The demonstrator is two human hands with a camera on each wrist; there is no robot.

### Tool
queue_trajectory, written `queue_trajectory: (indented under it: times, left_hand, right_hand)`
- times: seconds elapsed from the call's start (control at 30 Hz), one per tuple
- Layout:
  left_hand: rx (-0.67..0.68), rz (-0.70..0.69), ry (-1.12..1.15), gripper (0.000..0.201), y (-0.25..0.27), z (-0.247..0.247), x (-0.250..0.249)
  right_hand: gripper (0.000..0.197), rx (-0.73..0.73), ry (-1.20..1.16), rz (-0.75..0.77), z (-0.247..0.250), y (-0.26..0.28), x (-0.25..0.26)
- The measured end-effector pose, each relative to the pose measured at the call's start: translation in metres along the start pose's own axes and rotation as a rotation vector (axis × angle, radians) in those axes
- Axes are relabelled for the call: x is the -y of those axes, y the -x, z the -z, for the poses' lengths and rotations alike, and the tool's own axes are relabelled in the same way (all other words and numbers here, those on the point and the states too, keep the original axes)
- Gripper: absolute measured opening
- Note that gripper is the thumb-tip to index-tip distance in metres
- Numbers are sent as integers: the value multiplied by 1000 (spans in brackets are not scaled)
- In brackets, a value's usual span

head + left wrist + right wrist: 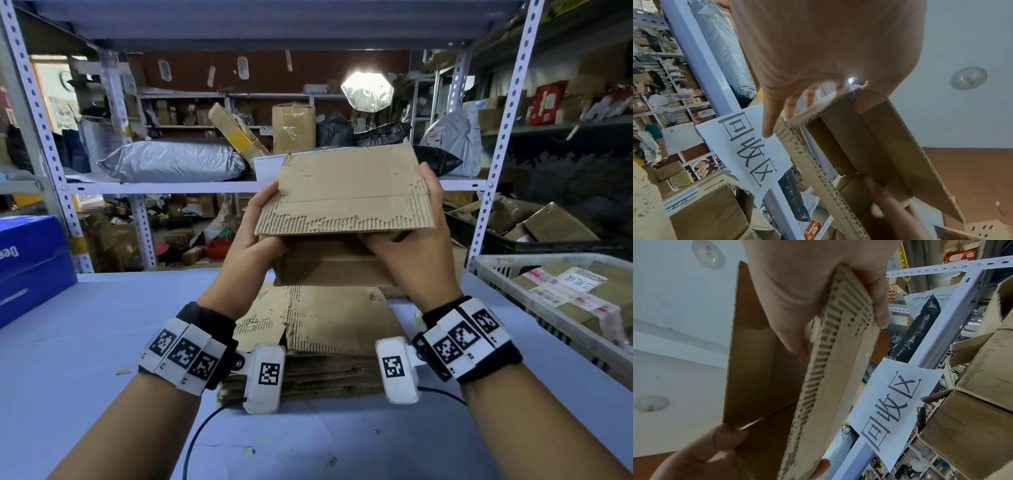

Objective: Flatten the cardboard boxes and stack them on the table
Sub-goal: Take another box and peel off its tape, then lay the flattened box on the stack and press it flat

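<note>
I hold a brown cardboard box (346, 192) in the air above the table, its torn top face tilted toward me. My left hand (255, 233) grips its left end, thumb under the raised flap and fingers behind. My right hand (411, 240) grips the right end the same way. The left wrist view looks into the box (875, 146) from below, its side walls still standing. In the right wrist view the ripped corrugated face of the box (830, 369) runs between thumb and fingers. A stack of flattened cardboard (315, 329) lies on the table (85, 342) right below.
A blue carton (30, 263) stands at the table's left edge. At the right sits a white plastic crate (507, 274) with labelled parcels. A metal shelf rack (161, 186) with bags and boxes rises behind, with a white paper sign (750, 146) on its rail.
</note>
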State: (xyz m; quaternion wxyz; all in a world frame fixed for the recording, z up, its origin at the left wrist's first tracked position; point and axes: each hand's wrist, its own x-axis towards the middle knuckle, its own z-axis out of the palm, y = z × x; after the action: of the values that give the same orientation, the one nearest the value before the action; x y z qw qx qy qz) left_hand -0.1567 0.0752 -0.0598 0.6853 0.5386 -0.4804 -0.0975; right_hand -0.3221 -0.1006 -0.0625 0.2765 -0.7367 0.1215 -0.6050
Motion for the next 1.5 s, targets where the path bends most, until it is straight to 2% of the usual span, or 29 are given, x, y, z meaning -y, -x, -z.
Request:
queue_trajectory:
  times: [0.1, 0.2, 0.27, 0.3, 0.37, 0.4, 0.47, 0.53, 0.6, 0.63, 0.7, 0.77, 0.83, 0.93, 1.0, 1.07, 1.1, 1.27, 1.43, 1.5]
  left_hand:
    - [-1, -9, 40, 71, 0, 2, -2]
    - [23, -46, 34, 63, 2, 1, -3]
    - [28, -57, 46, 62, 2, 1, -2]
    - [13, -61, 60, 62, 2, 2, -1]
    - [-28, -70, 73, 64, 3, 4, 0]
    - [-32, -76, 56, 64, 3, 6, 0]
    - [0, -82, -16, 62, 3, 9, 2]
    - [16, -81, -141, 59, 3, 10, 5]
    - [-3, -111, -334, 48, 3, 13, 10]
    - [-2, -131, -441, 41, 3, 14, 12]
    - [35, -160, -615, 30, 5, 14, 18]
    - [51, -159, -678, 23, 6, 14, 23]
    - [-8, -115, -644, 27, 3, 15, 26]
    - [-162, 43, -506, 57, -4, 20, 27]
    - [-209, 168, -299, 69, -8, 26, 28]
    - [-206, 225, -144, 66, -7, 34, 31]
    - [-194, 231, -149, 62, -6, 38, 34]
    - [-19, 358, -429, 50, -1, 56, 53]
    - [226, 560, -759, 45, -7, 67, 64]
    - [335, 635, -844, 41, -9, 67, 65]
  right_hand:
    - [105, 7, -16, -5, 0, 1, -2]
    - [98, 64, -143, -51, 0, 3, -3]
    - [83, 133, -313, -192, 1, 2, -3]
    - [66, 132, -434, -308, 1, 2, -2]
    - [34, 65, -705, -557, 5, 1, 0]
    - [31, 42, -840, -613, 7, 2, 1]
    - [30, 75, -1043, -618, 10, 3, 1]
    - [50, 151, -1185, -586, 13, 3, 2]
    - [68, 175, -1268, -605, 14, 2, -1]
    - [66, 163, -1262, -636, 15, 1, -4]
    - [48, 132, -1202, -689, 17, -1, -9]
    - [41, 128, -1190, -718, 17, -1, -14]
    - [42, 85, -1224, -745, 16, 1, -18]
    - [34, 21, -1305, -786, 14, 5, -21]
    - [33, 23, -1252, -815, 13, 7, -25]
    - [33, 17, -1092, -848, 13, 9, -33]
    - [34, 22, -996, -862, 13, 10, -38]
    - [32, 255, -681, -922, 21, 21, -57]
    - [24, 503, -125, -927, 17, 35, -82]
    - [23, 560, 62, -911, 18, 41, -91]
